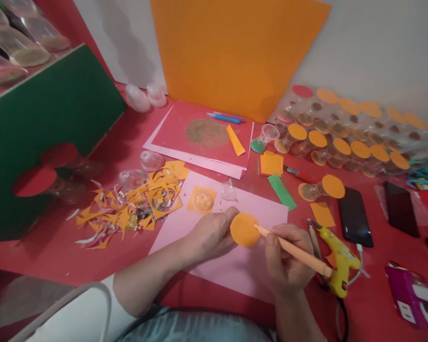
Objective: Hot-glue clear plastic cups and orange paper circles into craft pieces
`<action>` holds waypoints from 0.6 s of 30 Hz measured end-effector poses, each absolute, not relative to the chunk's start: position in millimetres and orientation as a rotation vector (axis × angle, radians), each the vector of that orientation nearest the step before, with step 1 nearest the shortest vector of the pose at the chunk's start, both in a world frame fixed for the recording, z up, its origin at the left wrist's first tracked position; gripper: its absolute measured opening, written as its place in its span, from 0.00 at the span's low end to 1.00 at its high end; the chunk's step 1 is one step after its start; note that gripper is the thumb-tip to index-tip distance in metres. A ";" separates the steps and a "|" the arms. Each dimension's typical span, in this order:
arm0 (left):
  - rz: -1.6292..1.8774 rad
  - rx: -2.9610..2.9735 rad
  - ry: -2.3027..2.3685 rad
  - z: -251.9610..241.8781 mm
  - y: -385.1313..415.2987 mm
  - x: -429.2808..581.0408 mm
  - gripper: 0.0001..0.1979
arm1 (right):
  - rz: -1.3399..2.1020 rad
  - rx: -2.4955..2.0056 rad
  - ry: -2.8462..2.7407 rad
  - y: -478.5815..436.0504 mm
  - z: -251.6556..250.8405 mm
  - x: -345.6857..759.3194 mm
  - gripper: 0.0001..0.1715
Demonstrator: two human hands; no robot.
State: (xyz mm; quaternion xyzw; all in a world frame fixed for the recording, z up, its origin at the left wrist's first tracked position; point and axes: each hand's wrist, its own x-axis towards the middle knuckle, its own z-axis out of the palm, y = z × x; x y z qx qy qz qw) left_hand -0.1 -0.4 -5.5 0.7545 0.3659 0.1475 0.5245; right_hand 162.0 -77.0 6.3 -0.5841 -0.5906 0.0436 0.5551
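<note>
My left hand [216, 235] is closed on an orange paper disc [244, 230], gripping it from its left side. Whatever lies under the disc is hidden. A pale orange marker [299, 254] is pinched in my right hand [288, 259], its tip at the disc's upper right edge. Both hands are above a pink paper sheet [231, 275]. Just beyond them on that sheet are a clear plastic dome [202, 200] on an orange paper square and a small clear plastic piece [229, 191].
Paper scraps [128, 209] are heaped at the left. A yellow glue gun [338, 261] and a black phone [355, 216] lie at the right. Clear hourglass-shaped pieces with orange discs [341, 146] stand in rows at the back right. A green board [53, 137] stands at the left.
</note>
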 end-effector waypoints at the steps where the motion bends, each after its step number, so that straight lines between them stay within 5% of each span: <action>1: 0.354 1.809 0.875 -5.9 -0.4 -0.2 0.09 | 0.100 -1.379 -1.395 -77.0 6.6 162.0 0.06; 18: 0.371 1.820 0.862 -7.1 -1.1 -0.8 0.09 | 0.122 -1.324 -1.423 -78.5 11.4 161.5 0.08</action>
